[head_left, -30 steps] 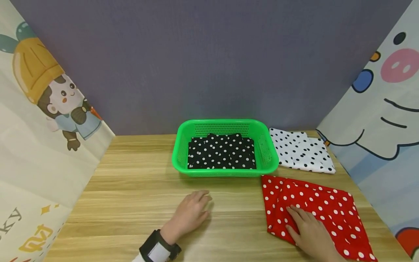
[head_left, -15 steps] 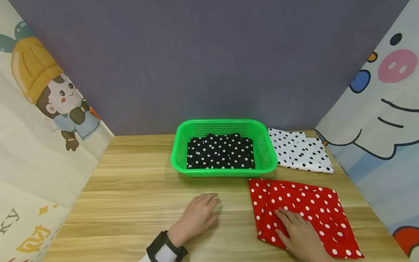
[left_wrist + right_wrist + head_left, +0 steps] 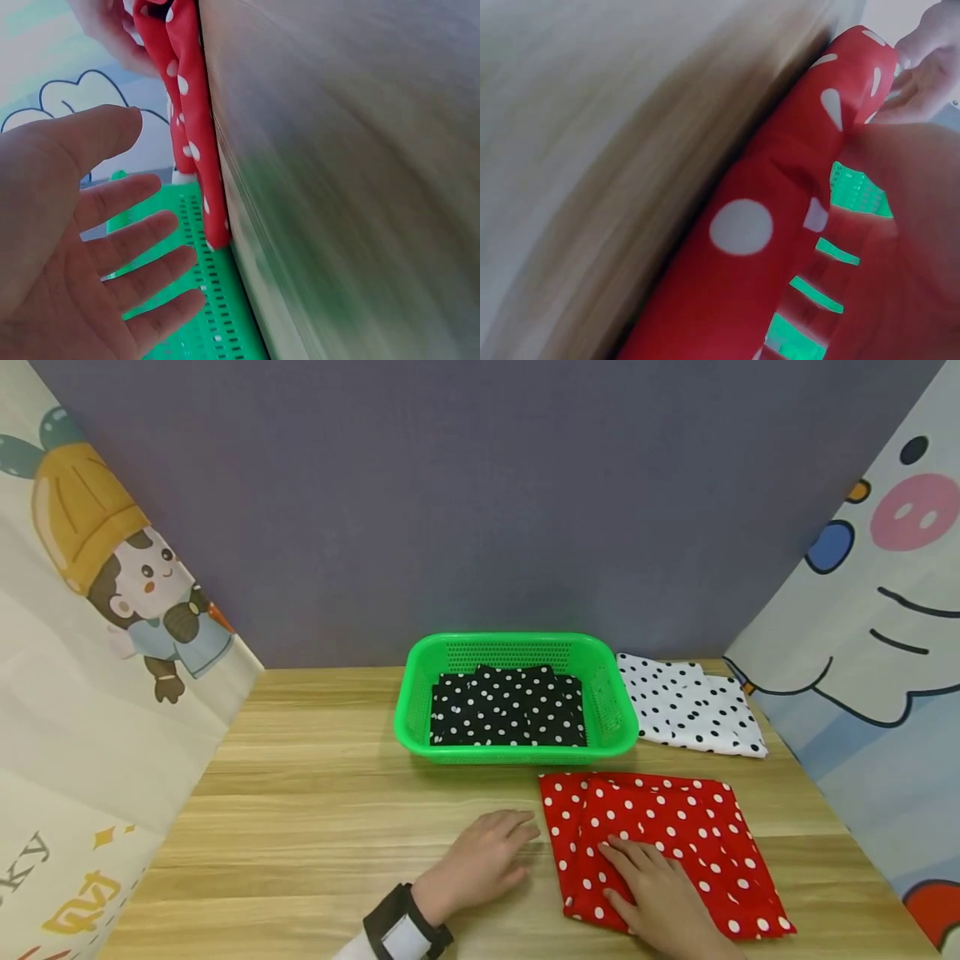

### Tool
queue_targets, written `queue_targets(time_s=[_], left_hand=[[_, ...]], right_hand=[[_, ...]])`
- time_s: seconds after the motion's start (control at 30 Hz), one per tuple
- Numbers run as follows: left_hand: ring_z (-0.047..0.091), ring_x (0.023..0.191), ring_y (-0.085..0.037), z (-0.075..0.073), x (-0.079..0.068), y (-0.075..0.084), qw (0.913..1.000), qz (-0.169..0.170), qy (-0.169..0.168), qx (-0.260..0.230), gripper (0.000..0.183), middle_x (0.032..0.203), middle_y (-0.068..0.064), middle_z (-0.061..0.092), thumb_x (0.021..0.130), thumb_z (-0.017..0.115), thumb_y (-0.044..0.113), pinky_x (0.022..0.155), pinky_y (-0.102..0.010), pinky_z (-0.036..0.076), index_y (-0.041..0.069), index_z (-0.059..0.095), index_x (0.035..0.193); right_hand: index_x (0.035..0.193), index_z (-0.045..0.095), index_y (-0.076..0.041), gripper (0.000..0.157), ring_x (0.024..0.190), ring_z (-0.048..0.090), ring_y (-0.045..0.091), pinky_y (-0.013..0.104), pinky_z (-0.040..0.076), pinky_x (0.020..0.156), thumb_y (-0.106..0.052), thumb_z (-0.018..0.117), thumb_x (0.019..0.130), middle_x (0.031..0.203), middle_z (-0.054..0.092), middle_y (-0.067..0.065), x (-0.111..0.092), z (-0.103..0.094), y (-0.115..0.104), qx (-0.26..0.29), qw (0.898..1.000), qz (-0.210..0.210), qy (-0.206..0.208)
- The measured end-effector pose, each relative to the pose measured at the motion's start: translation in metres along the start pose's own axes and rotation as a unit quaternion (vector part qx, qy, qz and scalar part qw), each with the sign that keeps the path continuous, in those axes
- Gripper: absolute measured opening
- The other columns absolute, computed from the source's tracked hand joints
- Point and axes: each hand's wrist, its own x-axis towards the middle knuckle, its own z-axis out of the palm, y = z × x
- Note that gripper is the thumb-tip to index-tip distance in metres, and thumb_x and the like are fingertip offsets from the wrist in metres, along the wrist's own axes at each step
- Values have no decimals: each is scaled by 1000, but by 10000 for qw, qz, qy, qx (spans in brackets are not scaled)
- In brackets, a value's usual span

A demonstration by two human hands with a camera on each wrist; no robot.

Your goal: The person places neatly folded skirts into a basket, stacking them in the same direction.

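Observation:
A folded red cloth with white dots [image 3: 705, 831] lies on the table to the front right. My right hand [image 3: 656, 889] rests on its near left part, fingers laid out over the fabric. In the right wrist view that hand [image 3: 900, 285] presses against the thick folded edge of the cloth [image 3: 720, 285]. Just left of the cloth, my left hand [image 3: 480, 864] hovers over or touches the wood, holding nothing. The left wrist view shows its fingers [image 3: 142, 232] spread and straight, close to the red folds [image 3: 187, 112].
A green basket [image 3: 517, 756] stands at the table's back, with folded black dotted cloth [image 3: 510, 706] inside. A white cloth with black dots [image 3: 690, 710] lies right of it. The grey wall [image 3: 480, 510] rises behind; printed curtains [image 3: 900, 627] flank both sides.
The red cloth has slid leftward across the table with my right hand on it. My left hand has shifted right, nearer the cloth. Basket and white cloth stay put.

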Motion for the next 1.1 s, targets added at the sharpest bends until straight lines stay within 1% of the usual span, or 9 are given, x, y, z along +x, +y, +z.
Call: queue_targets(time_s=[0.17,0.23,0.33,0.43,0.63,0.8,0.9,1.0,1.1], left_hand=[[51,117,-20,2,9,8,9996,107,-261,-7,46,128,-5,54,80,67,35,100,-34,40,13,59,120],[51,118,-19,3,12,12,9992,131,-370,-42,46,129,-4,54,82,65,37,101,-33,39,14,59,120],[51,118,-18,5,14,18,9981,184,-584,-63,46,130,-3,53,84,62,39,101,-31,39,14,58,123],[51,117,-17,6,15,22,9969,197,-763,25,46,131,-2,53,86,60,39,101,-30,39,15,57,124],[50,117,-17,5,11,24,9955,42,-942,89,43,131,-1,52,86,59,39,100,-29,40,16,58,123],[50,118,-17,4,6,20,9938,-85,-1107,39,41,131,0,52,86,59,37,99,-29,41,18,58,122],[51,116,-17,2,2,19,9931,-173,-1163,-26,39,129,0,53,86,59,36,97,-29,42,17,60,120],[52,113,-18,0,-1,17,9925,-287,-1185,-63,36,127,0,53,87,59,35,96,-30,43,17,61,117],[52,110,-17,-2,-5,16,9912,-458,-1234,-120,34,125,0,54,87,59,37,95,-30,43,17,63,114]], right_hand=[[125,56,-20,69,114,48,23,52,44,89,-50,75,65,127,54,-1,3,1,-8,30,9999,-148,45],[126,56,-21,69,115,47,23,52,44,90,-50,75,66,128,53,-1,4,2,-12,54,9997,-215,53],[127,55,-21,69,116,47,23,53,42,91,-50,74,67,129,53,-1,5,3,-16,71,9994,-339,36],[128,54,-20,70,117,46,23,53,42,92,-50,73,67,129,52,0,6,4,-21,82,9989,-461,3],[128,54,-20,69,118,45,23,53,42,91,-51,72,68,129,52,-1,6,2,-27,192,9976,-654,-83],[128,54,-20,68,119,44,22,55,41,92,-51,71,70,130,51,-2,6,2,-29,293,9962,-808,-123],[128,54,-21,66,120,44,22,55,41,93,-52,69,71,132,50,-2,7,3,-29,463,9951,-858,-146],[128,54,-22,64,121,43,21,51,43,93,-52,69,72,135,46,-3,6,3,-28,640,9942,-858,-97],[127,54,-23,62,121,42,18,43,48,89,-48,70,73,136,43,-5,6,2,-26,713,9946,-746,55]])
